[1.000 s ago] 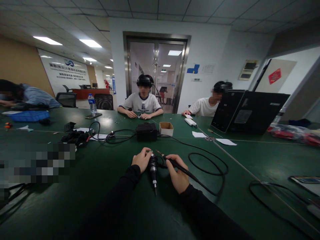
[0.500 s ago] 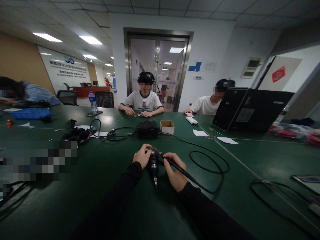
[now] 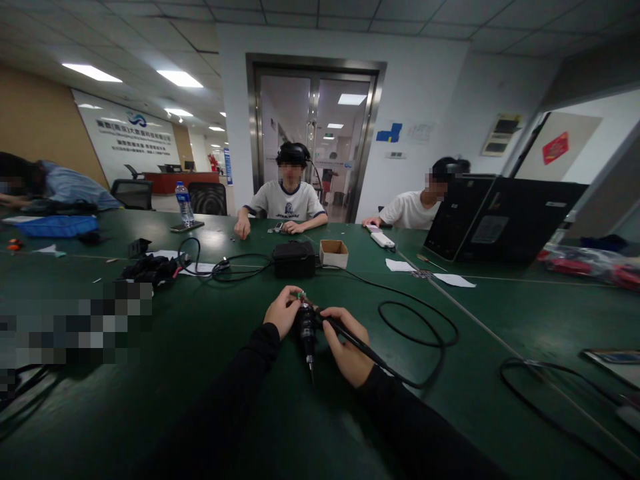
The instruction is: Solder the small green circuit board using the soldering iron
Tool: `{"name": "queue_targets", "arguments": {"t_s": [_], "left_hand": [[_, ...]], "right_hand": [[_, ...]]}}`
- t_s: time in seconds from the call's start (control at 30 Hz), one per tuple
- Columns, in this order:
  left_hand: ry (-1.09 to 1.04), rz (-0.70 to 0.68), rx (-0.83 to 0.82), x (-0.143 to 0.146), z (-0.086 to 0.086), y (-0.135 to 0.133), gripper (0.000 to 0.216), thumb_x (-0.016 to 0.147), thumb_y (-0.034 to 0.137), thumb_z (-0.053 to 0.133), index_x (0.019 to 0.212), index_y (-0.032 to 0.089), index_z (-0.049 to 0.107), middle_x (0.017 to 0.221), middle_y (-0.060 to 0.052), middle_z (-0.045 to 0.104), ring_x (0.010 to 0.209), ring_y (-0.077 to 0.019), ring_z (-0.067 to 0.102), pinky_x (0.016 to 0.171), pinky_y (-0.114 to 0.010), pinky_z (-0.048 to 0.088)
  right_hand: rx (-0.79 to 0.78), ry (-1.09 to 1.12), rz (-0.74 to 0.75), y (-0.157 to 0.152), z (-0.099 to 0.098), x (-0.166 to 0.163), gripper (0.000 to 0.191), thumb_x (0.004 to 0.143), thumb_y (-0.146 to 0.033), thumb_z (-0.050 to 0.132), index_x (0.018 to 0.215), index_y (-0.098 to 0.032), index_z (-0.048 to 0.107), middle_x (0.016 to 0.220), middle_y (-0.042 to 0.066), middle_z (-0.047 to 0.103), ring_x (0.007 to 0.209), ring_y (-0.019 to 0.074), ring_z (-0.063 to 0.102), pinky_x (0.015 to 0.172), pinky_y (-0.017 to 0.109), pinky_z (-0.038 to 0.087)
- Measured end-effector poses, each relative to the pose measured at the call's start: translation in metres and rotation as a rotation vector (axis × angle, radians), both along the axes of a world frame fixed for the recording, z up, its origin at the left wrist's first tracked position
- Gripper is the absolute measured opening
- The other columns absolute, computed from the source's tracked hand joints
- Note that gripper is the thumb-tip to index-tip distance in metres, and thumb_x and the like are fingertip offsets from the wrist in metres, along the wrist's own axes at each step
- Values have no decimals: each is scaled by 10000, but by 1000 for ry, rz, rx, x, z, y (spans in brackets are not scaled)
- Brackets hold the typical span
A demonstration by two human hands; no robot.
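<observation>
My left hand (image 3: 283, 312) is closed around the upper end of a black electric screwdriver (image 3: 307, 332) that lies on the green table (image 3: 200, 373), its metal bit pointing toward me. My right hand (image 3: 347, 343) grips a thin black soldering iron (image 3: 350, 337) like a pen. The iron's tip rests against a small green part at the top of the screwdriver, by my left fingertips. The iron's black cable (image 3: 420, 333) loops away to the right.
A black box (image 3: 295, 259) and a small cardboard box (image 3: 333, 253) stand beyond my hands, with coiled cables (image 3: 220, 267) to the left. Two people in headsets sit across the table. An open laptop (image 3: 500, 220) stands at right, and a water bottle (image 3: 185, 205) at far left.
The iron's tip has come in from apart to meet the small part at the screwdriver's top. Both hands have shifted slightly away from me. The person opposite has moved one hand outward.
</observation>
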State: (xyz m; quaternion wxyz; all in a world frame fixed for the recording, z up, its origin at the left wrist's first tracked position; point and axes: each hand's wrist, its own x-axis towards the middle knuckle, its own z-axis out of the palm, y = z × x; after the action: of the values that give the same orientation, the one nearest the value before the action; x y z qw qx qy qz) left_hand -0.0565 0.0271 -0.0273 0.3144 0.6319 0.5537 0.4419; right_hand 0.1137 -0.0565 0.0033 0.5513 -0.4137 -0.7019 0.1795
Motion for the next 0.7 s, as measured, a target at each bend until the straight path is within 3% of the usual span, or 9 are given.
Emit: {"name": "queue_targets", "arguments": {"t_s": [0.33,0.7], "left_hand": [[-264,-86,57,-2,-11,8,217,799,230,551,1015,239,567,842,3,726,820,-163,676,840,-294,485],[-295,-93,65,-1,-8,5,207,798,214,565,1005,231,580,854,-12,731,814,-167,681,839,-297,488]], "right_hand": [[14,-17,-9,-1,2,0,130,851,-201,546,937,-205,644,901,31,705,830,178,666,764,272,516],[43,-47,-28,0,-1,2,133,860,-191,540,948,-210,638,911,30,697,825,175,661,754,272,512]]}}
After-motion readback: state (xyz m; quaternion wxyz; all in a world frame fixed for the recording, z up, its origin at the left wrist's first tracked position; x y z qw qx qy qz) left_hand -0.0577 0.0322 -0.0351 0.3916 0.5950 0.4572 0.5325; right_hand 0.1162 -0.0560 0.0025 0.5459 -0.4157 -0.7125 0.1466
